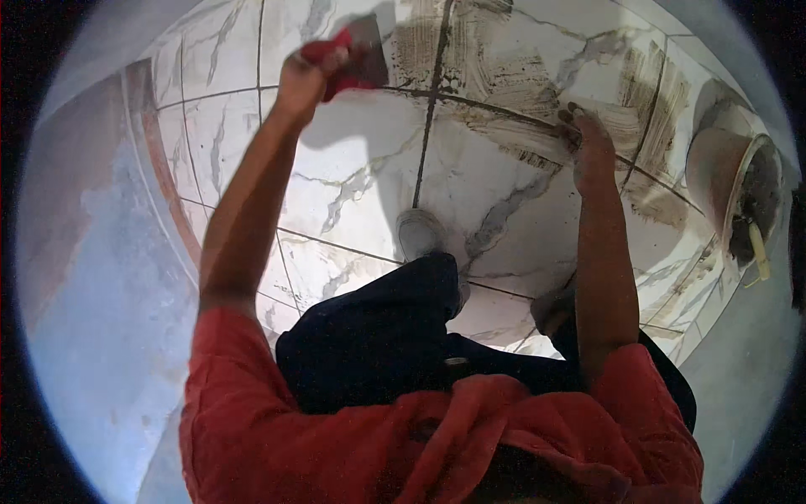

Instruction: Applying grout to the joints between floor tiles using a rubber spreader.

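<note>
Up at the far left, my left hand [312, 71] is closed on a red grout float [368, 52] with a dark, flat blade. The tool is over the white, grey-veined floor tiles [369, 151], close to a dark joint. My right hand [590, 139] reaches forward to the floor on the right, its darkened fingers bent and slightly apart, with no tool seen in them. Around that hand, brownish-black grout smears [512, 80] streak the tiles and border the dark joints. Whether the right fingertips press on the tile is hard to tell.
On the right a dirty, light-coloured bucket [718, 168] lies tipped or leans, its mouth to the right and a yellow handle [758, 248] sticking out. My shoe [421, 233] rests on the tiles between my arms. Bluish-grey surface [126, 311] borders the tiles at the left.
</note>
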`<state>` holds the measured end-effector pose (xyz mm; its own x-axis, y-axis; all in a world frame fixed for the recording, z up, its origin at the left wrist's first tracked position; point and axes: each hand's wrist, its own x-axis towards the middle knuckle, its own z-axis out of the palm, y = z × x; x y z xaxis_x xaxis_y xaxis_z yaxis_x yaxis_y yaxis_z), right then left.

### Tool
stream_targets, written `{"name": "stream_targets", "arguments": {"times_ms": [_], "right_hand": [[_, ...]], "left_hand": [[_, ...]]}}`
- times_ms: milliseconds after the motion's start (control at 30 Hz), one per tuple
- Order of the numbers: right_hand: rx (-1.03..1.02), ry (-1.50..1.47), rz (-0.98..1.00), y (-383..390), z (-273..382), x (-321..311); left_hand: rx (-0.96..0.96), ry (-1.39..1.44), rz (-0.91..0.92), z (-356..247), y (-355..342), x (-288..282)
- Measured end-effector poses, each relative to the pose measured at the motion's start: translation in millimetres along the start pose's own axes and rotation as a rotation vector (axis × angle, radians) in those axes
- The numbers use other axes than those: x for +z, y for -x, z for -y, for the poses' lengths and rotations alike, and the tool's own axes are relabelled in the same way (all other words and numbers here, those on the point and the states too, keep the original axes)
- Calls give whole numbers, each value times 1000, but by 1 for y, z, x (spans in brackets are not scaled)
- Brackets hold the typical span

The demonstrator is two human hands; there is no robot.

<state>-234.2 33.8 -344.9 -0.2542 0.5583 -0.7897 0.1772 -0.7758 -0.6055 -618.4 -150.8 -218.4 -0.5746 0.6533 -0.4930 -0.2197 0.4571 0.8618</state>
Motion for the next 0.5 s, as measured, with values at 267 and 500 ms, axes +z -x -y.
{"name": "stream_targets", "arguments": {"times_ms": [267,500], "right_hand": [[-93,374,73,33,41,46],[-140,206,65,20,22,30]], "left_hand": [[470,-1394,457,27,5,8],[604,-1589,520,40,-41,56]]}}
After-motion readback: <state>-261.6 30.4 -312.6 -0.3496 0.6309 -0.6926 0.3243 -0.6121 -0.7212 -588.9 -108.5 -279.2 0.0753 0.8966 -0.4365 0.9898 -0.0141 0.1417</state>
